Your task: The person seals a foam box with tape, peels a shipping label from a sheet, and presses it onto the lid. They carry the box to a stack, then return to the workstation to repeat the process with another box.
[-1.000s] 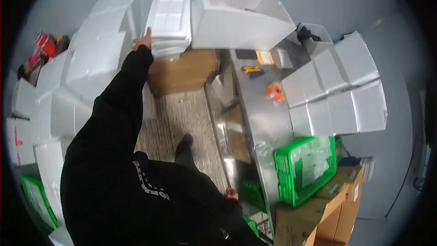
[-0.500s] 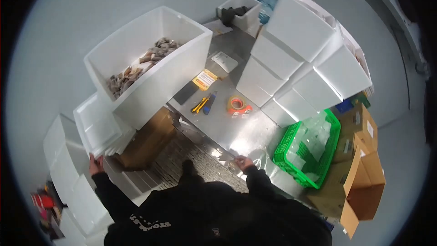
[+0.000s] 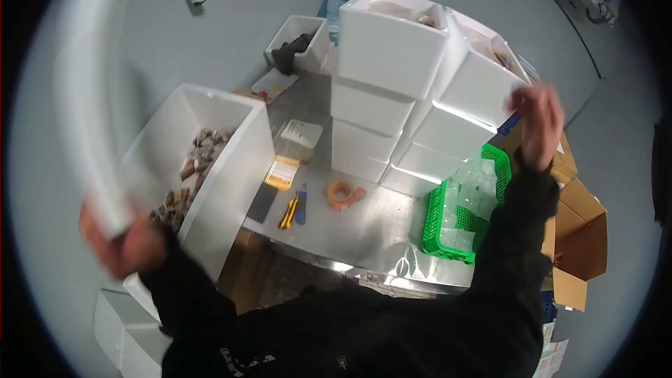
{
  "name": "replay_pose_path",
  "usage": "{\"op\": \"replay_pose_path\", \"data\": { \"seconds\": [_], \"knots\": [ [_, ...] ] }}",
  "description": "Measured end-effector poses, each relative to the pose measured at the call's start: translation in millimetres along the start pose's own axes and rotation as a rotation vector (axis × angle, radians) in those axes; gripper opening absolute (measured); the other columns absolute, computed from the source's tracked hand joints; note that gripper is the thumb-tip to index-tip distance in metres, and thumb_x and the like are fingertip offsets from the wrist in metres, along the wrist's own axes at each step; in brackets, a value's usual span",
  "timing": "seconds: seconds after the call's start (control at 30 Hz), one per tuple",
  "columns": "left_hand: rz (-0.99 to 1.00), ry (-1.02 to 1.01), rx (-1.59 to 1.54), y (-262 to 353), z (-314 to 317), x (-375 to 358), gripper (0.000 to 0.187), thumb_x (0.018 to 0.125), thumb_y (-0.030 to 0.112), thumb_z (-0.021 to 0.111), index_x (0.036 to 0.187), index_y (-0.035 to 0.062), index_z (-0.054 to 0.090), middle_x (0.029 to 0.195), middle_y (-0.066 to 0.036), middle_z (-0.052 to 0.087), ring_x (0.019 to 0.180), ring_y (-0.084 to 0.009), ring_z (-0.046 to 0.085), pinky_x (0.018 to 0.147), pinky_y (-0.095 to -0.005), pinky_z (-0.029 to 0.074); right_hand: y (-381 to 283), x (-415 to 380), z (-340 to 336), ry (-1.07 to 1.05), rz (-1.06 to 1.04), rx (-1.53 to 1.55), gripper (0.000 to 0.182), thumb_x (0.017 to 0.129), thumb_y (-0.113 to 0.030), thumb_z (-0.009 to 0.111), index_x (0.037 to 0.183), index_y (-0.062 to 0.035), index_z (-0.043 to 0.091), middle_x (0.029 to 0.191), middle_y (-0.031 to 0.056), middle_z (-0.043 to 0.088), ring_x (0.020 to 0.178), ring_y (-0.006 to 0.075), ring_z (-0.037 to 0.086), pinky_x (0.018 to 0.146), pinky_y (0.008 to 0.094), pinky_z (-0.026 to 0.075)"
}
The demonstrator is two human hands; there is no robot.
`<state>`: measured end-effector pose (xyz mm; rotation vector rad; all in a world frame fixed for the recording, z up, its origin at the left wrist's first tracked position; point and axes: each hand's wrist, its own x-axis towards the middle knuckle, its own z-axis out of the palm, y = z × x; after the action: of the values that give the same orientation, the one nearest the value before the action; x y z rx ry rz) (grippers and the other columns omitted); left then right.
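My left hand (image 3: 122, 238), blurred by motion, grips the lower end of a long white foam lid (image 3: 94, 112) raised on edge. Below and beside it stands a large white foam box (image 3: 227, 168) holding a heap of brownish-grey shellfish-like pieces (image 3: 199, 168), too small to name surely. My right hand (image 3: 537, 126) is lifted before the stacked white foam boxes (image 3: 385, 56) at the right, slightly blurred. Its fingers are partly apart, and nothing shows in them. The top boxes of the stack have contents visible inside.
On the metal table (image 3: 371, 238) lie a tape roll on a dispenser (image 3: 341, 194), a yellow utility knife (image 3: 289, 210), a blue-handled tool (image 3: 301, 206) and labels (image 3: 283, 172). A green basket (image 3: 434, 220) with clear bags and cardboard boxes (image 3: 584, 220) stand at right.
My left hand has lifted a white lid up from the pile at the left. My right hand has risen from the table's front edge toward the stacked boxes. The view has shifted.
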<state>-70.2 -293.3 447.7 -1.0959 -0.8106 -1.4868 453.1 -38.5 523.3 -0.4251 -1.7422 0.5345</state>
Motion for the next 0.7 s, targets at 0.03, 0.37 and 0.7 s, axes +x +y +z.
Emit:
{"op": "replay_pose_path", "data": {
  "seconds": [0.03, 0.37, 0.7],
  "knots": [
    [0.130, -0.268, -0.037, 44, 70, 21, 0.037, 0.070, 0.006, 0.081, 0.104, -0.0028, 0.068, 0.102, -0.018, 0.068, 0.094, -0.0325, 0.067, 0.077, -0.0383, 0.056, 6, 48, -10, 0.019, -0.002, 0.058, 0.030, 0.101, -0.024, 0.049, 0.102, 0.0023, 0.063, 0.097, 0.0101, 0.065, 0.086, 0.0176, 0.064, 0.080, 0.0297, 0.050],
    [0.156, -0.778, -0.257, 183, 414, -36, 0.050, 0.073, 0.020, 0.076, 0.122, 0.0238, 0.068, 0.096, 0.000, 0.062, 0.092, -0.0222, 0.057, 0.083, -0.0385, 0.046, 212, 316, -7, -0.219, 0.141, -0.824, 0.060, 0.093, -0.054, 0.052, 0.127, -0.0044, 0.059, 0.127, 0.0162, 0.062, 0.111, 0.0332, 0.062, 0.098, 0.0425, 0.045],
    [-0.333, -0.211, -0.272, 156, 404, -82, 0.064, 0.090, 0.044, 0.065, 0.137, 0.0034, 0.049, 0.122, -0.016, 0.053, 0.120, -0.0325, 0.046, 0.103, -0.0445, 0.035, 301, 325, 37, -0.554, 0.482, -0.913, 0.083, 0.088, -0.073, 0.042, 0.137, -0.0067, 0.054, 0.140, 0.0217, 0.051, 0.132, 0.0396, 0.046, 0.108, 0.0489, 0.036]
  ]
}}
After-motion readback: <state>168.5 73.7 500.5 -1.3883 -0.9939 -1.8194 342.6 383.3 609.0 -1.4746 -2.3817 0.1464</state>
